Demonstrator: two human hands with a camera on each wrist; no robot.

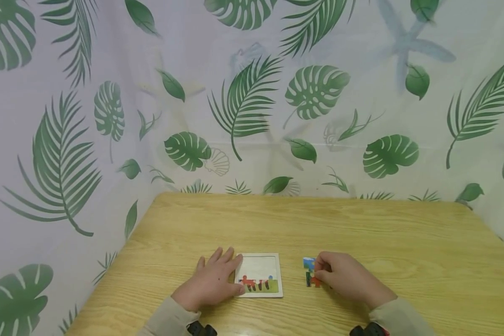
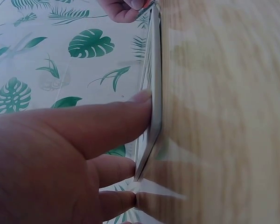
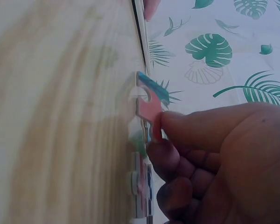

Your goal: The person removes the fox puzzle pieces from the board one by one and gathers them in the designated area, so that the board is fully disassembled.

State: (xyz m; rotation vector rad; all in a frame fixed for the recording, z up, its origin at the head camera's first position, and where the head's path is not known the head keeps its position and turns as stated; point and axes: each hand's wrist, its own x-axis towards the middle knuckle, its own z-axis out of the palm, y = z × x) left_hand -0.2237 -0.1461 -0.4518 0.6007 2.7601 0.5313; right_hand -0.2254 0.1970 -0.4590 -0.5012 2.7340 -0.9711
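Note:
A square jigsaw tray (image 1: 281,275) with a pale rim lies flat on the table. Along its bottom, joined pieces (image 1: 270,286) show green ground and red shapes. My left hand (image 1: 216,282) rests against the tray's left side, fingers spread, thumb (image 2: 126,114) on the rim. To the right of the tray, my right hand (image 1: 348,275) pinches a red and blue puzzle piece (image 3: 150,109) between thumb and forefinger. In the right wrist view it is tilted up. Loose puzzle pieces (image 1: 308,262) lie beneath these fingers, partly hidden by the hand.
The wooden table (image 1: 319,219) stretches away behind and to both sides of the tray. A white curtain (image 1: 252,177) printed with green leaves hangs along the table's far edge and at the left.

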